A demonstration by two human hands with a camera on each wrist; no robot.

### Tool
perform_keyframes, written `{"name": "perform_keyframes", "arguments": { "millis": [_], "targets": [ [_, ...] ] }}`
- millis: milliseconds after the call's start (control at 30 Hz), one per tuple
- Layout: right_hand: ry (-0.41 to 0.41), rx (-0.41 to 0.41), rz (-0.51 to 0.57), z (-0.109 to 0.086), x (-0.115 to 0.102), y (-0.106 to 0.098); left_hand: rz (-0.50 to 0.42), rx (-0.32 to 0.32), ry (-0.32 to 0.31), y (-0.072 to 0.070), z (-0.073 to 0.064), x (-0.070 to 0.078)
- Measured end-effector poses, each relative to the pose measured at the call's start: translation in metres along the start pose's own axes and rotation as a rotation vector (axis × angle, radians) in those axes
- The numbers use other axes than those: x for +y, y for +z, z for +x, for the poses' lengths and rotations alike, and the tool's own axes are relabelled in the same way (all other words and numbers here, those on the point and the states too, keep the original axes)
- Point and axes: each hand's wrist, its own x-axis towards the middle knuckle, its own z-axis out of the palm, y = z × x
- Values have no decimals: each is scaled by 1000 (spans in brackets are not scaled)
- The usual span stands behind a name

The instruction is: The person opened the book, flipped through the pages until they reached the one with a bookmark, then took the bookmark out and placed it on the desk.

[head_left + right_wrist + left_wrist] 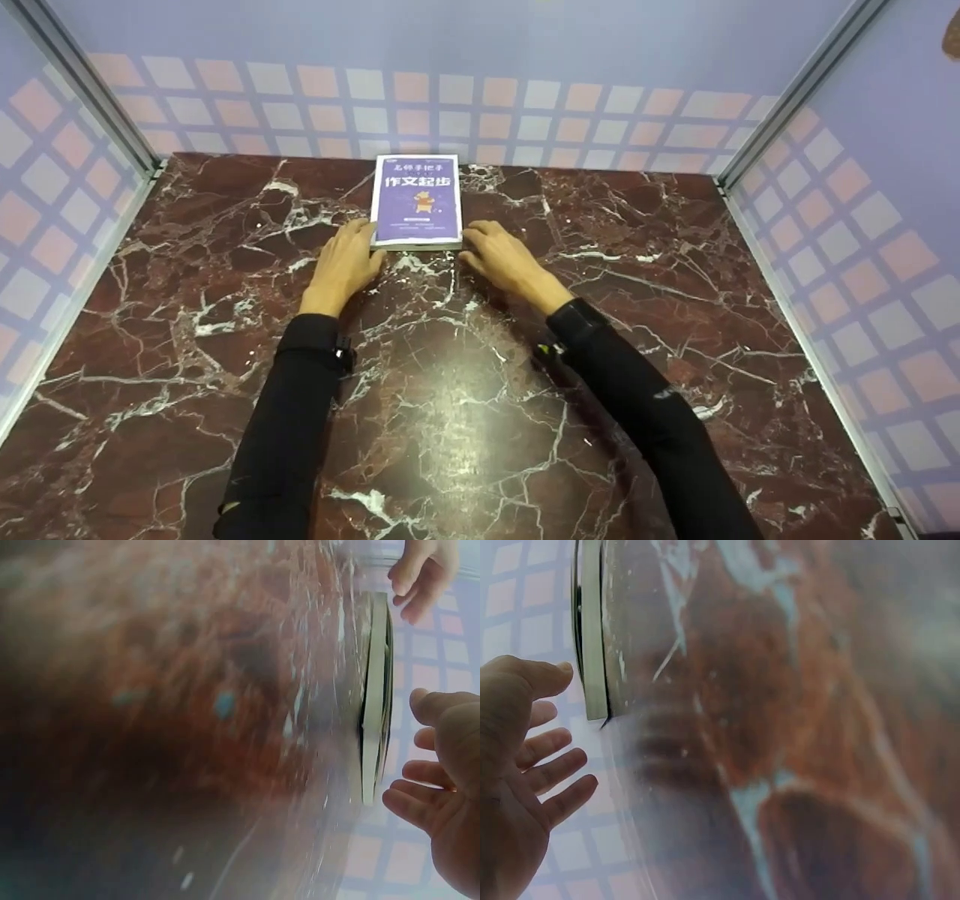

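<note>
A book (pixel 416 199) with a purple cover, white border, printed title and small cartoon figure lies flat at the far side of the table, its front edge toward me. My left hand (pixel 343 264) is at the book's left front corner, fingertips right at its side. On the opposite side, my right hand (pixel 511 262) has its fingertips close to the right front corner. Both hands show relaxed, spread fingers in the wrist views. The book (pixel 592 637) shows its pale page edge beyond the left thumb. In the right wrist view, the book (pixel 372 697) appears between both hands.
The tabletop (pixel 450 360) is dark red marble-patterned with white veins and a glare patch in the middle. Behind the book stands a lilac back panel (pixel 465 37) with pink and white squares. Side panels (pixel 847 247) in metal frames border the table left and right.
</note>
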Motion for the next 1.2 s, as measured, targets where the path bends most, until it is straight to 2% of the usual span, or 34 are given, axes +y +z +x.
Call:
{"name": "perform_keyframes", "arguments": {
  "millis": [200, 433, 567, 700, 933, 1067, 1200],
  "targets": [
    [-28, 23, -5, 19, -13, 9, 17, -11, -2, 0, 0, -4],
    [-8, 4, -47, 34, -21, 13, 28, -103, -6, -3, 6, 0],
    [4, -20, -55, 39, -23, 15, 44, -132, -1, -4, 9, 0],
    [19, -38, -73, 41, -22, 19, 35, -139, 5, -3, 12, 1],
    [-11, -66, -119, 41, -23, 27, 23, -126, -15, -1, 14, 3],
    [23, -60, -114, 42, -26, 28, 10, -107, -9, -1, 14, 4],
    [57, -37, -117, 41, -26, 30, 9, -119, 0, -2, 15, 7]
  ]
}}
